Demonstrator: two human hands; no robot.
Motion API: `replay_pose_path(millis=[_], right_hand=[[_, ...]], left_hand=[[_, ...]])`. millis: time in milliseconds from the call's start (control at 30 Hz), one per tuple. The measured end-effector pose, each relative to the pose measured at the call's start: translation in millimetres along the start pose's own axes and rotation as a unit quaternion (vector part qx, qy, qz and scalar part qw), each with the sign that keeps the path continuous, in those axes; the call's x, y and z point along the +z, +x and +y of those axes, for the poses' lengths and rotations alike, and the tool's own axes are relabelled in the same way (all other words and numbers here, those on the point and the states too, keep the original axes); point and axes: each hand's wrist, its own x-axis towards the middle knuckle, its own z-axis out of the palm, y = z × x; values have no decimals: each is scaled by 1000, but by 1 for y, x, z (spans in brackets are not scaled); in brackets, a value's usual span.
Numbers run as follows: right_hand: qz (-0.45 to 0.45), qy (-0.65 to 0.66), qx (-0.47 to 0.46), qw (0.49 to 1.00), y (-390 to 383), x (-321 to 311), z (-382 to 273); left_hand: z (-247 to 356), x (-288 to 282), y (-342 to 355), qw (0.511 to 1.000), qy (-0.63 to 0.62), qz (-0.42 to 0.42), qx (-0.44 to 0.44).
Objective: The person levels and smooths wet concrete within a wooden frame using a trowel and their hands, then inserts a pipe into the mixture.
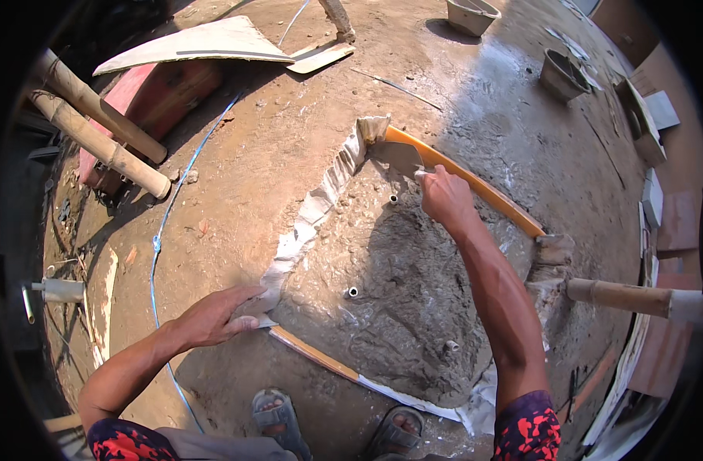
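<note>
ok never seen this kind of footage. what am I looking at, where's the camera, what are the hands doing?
There is no machine here: it is one person's two bare hands, filmed by a wide fisheye camera worn on their head and looking down. That is why straight edges bend near the rim and the forearms enter from the bottom edge.

The ground is packed dirt. In the middle lies a patch of wet grey cement, bordered by orange strips and crumpled white sheet. Short pipe ends poke up through it.

The right hand holds a flat trowel at the far corner of the patch. The left hand rests flat on the ground at the near left edge, touching the white sheet.

Around: bamboo poles, a blue cord, buckets, and the person's sandalled feet.
</note>
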Motion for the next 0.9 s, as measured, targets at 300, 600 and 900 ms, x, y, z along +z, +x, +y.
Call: replay_pose_path(millis=[300, 600, 900], right_hand=[[26, -5, 59, 998, 0, 21, -4], [110, 81, 127, 982, -73, -9, -2], [75, 247, 50, 965, -222, -30, -42]], left_hand=[[-45, 80, -176, 905, -345, 13, -247], [-56, 133, -135, 967, -215, -60, -121], [-28, 93, -58, 994, -35, 66, -74]])
